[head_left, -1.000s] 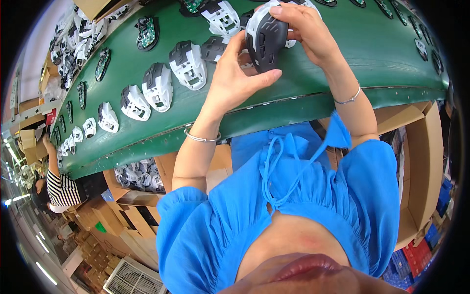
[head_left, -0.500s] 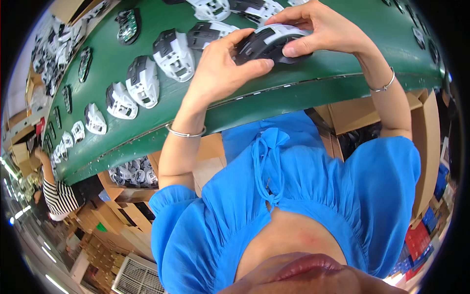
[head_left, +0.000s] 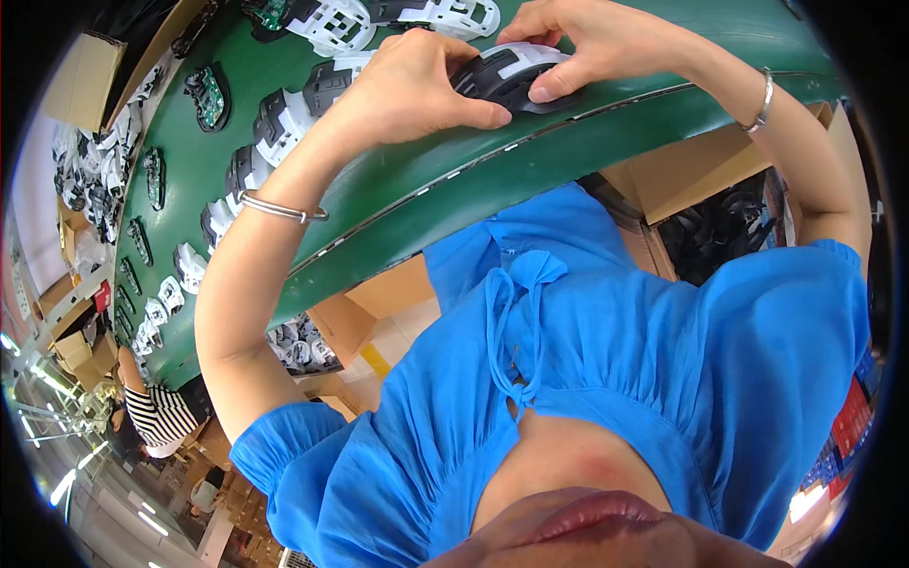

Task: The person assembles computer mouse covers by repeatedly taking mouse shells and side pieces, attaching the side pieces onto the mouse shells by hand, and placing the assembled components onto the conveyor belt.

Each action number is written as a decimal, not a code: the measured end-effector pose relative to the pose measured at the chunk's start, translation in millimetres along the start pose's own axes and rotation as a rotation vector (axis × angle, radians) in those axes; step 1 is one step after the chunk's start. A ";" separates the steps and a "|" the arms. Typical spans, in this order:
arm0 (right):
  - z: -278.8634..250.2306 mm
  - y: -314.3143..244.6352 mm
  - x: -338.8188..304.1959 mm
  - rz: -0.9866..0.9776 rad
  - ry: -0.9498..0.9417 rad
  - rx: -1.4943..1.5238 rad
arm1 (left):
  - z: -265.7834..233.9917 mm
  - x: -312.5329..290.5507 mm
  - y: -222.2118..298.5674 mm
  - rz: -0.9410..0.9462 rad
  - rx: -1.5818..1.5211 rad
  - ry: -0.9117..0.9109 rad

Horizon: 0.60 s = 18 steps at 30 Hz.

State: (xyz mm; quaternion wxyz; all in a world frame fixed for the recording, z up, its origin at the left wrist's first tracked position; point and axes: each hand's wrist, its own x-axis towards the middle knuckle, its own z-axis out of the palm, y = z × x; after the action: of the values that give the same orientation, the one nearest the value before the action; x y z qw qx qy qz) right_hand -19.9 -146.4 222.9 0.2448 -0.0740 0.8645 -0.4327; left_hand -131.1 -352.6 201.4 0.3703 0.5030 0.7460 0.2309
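Note:
Between my two hands is a computer mouse (head_left: 511,78) with a black and white top shell and a black underside, tilted on its side over the near part of the green belt (head_left: 426,189). My left hand (head_left: 412,90) grips its left end, thumb along the near side and fingers over the top. On the other end, my right hand (head_left: 592,43) presses its thumb against the near side, with its fingers curled behind. Just beyond my left wrist lie black and white mouse shells (head_left: 282,128), partly hidden by my arm. More shells (head_left: 331,26) lie past my hands.
Mouse bases with green circuit boards (head_left: 207,98) line the belt's far side. A heap of white and black parts (head_left: 90,175) lies beyond it. Under the near edge stand cardboard boxes (head_left: 686,185), one with black parts (head_left: 724,232). A person in a striped top (head_left: 161,417) is farther left.
The view has shifted, and the rows of shells and boards sit differently in it. My left elbow is farther out to the left. Both hands still hold the mouse.

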 end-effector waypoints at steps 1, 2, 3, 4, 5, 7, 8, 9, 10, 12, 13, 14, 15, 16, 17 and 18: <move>6.3 3.5 -1.7 -0.082 0.085 -0.077 | 1.5 0.5 -0.8 0.016 -0.009 0.013; 11.8 4.8 -2.5 -0.163 0.170 -0.153 | 1.4 0.5 0.3 0.008 -0.009 0.006; 11.5 -4.0 -2.7 -0.162 0.170 -0.142 | 0.1 0.9 2.4 0.011 0.018 0.015; 7.3 -18.9 -3.6 -0.024 0.112 -0.156 | 0.8 1.9 2.0 0.015 0.040 0.022; 5.6 -25.0 -2.9 0.115 0.051 -0.169 | 1.8 3.6 -2.5 0.012 0.035 0.011; 1.8 -23.5 -4.9 0.089 0.097 -0.101 | -0.5 8.9 3.0 0.059 -0.109 0.076; -9.3 -29.6 -6.2 0.104 0.052 -0.068 | -16.4 16.8 14.4 -0.106 -0.089 -0.165; -11.9 -38.5 -6.6 0.111 0.002 -0.038 | -9.1 13.0 7.0 -0.065 -0.229 -0.024; -5.4 -33.8 5.9 0.081 0.052 -0.171 | -9.9 11.5 3.4 -0.077 -0.259 -0.022; -9.3 -25.2 6.0 0.064 0.010 -0.040 | -17.6 10.7 -4.8 0.022 -0.152 -0.112; -8.9 -6.1 4.7 0.011 0.022 0.067 | -16.0 22.1 -9.9 0.049 -0.137 -0.109; -9.0 -1.4 6.0 -0.001 0.035 0.050 | -13.8 28.2 -17.7 0.036 -0.242 -0.110; -7.8 -2.8 8.5 0.067 0.027 0.194 | -14.5 23.9 -20.2 0.017 -0.343 -0.102; -7.2 0.1 8.4 0.143 0.029 0.336 | -16.7 21.2 -15.3 0.020 -0.272 -0.084; -2.6 16.0 7.1 0.084 0.025 0.367 | -16.5 20.3 -18.8 0.026 -0.259 -0.084; 5.5 17.9 2.1 0.055 0.067 0.319 | -11.9 16.2 -22.5 0.050 -0.229 -0.052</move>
State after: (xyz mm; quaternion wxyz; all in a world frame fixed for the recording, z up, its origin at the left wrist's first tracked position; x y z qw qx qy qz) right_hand -17.5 -140.1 205.3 0.2362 0.0040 0.7943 -0.5597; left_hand -157.0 -346.1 187.5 0.4387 0.4815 0.6922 0.3109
